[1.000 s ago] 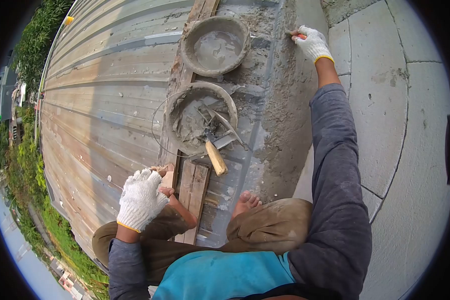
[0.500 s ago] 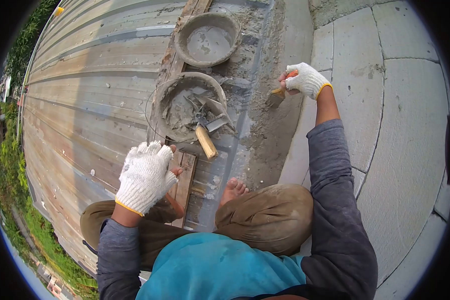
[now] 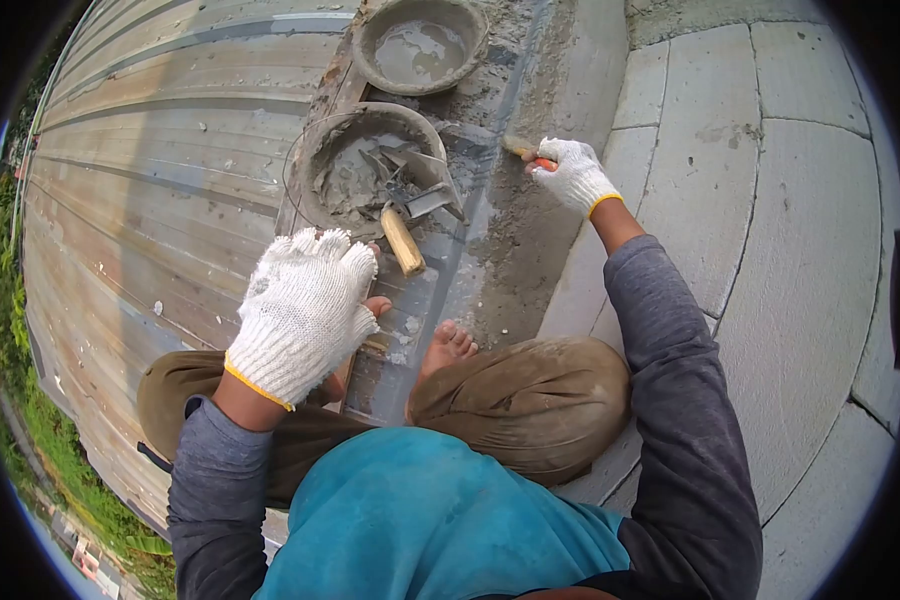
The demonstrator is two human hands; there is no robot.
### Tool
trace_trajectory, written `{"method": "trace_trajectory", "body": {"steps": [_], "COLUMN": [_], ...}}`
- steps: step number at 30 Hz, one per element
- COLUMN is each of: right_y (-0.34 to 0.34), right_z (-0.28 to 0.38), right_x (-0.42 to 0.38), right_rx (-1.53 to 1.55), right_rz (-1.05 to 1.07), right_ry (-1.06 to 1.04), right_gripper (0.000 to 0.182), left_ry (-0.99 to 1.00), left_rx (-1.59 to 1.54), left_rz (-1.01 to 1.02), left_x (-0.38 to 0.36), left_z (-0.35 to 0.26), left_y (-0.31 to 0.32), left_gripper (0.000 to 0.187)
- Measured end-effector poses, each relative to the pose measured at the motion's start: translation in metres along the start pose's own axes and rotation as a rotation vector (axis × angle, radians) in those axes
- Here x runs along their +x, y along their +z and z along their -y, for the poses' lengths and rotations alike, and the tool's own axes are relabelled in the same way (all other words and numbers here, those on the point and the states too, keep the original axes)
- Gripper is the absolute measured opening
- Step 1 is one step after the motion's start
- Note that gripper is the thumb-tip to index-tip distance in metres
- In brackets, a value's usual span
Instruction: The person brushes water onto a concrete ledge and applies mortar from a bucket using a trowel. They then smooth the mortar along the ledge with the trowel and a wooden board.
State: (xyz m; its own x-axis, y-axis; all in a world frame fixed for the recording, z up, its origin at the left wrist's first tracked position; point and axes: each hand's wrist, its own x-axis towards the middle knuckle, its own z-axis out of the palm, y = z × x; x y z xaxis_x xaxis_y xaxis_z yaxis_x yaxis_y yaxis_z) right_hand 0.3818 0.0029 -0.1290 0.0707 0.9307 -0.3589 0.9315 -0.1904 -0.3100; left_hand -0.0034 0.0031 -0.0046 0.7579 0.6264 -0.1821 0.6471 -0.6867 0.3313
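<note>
My right hand (image 3: 570,175), in a white fingerless glove, grips a paintbrush (image 3: 544,163) by its orange handle. The bristles lie against the wet cement strip (image 3: 540,235) along the foot of the block wall. My left hand (image 3: 305,305), gloved the same way, hangs over my left knee with its thumb apart and nothing visible in it; the fingertips are partly hidden. Just beyond it stands a bucket of mortar (image 3: 315,165). A trowel (image 3: 402,240) with a wooden handle rests in that bucket, its handle leaning over the rim towards me.
A second bucket (image 3: 367,72) with watery grey slurry stands farther off. Corrugated metal roofing (image 3: 170,220) spreads to the left, its edge dropping to greenery. The grey block wall (image 3: 710,190) rises on the right. My bare foot (image 3: 450,345) is below the mortar bucket.
My right hand has moved the paintbrush left and slightly away along the cement, and the brush now points left. My view has shifted, so the buckets sit higher in it.
</note>
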Motion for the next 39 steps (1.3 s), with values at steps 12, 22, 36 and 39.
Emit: {"method": "trace_trajectory", "body": {"steps": [12, 22, 36, 39], "right_y": [-0.040, -0.063, 0.040, 0.053], "right_z": [0.017, -0.044, 0.057, 0.073], "right_x": [-0.018, 0.072, 0.212, 0.210], "right_rx": [0.086, 0.068, 0.497, 0.269], "right_rz": [0.197, -0.174, -0.353, -0.298], "right_ry": [0.081, 0.078, 0.112, 0.291], "right_gripper": [0.022, 0.024, 0.030, 0.027], "left_ry": [0.033, -0.049, -0.182, -0.160], "left_rx": [-0.104, -0.058, -0.005, -0.034], "left_rz": [-0.069, -0.002, 0.190, 0.124], "left_x": [0.001, -0.016, -0.018, -0.025], "left_z": [0.004, 0.006, 0.017, 0.018], "left_y": [0.007, -0.008, -0.005, -0.001], "left_gripper": [0.033, 0.045, 0.048, 0.048]}}
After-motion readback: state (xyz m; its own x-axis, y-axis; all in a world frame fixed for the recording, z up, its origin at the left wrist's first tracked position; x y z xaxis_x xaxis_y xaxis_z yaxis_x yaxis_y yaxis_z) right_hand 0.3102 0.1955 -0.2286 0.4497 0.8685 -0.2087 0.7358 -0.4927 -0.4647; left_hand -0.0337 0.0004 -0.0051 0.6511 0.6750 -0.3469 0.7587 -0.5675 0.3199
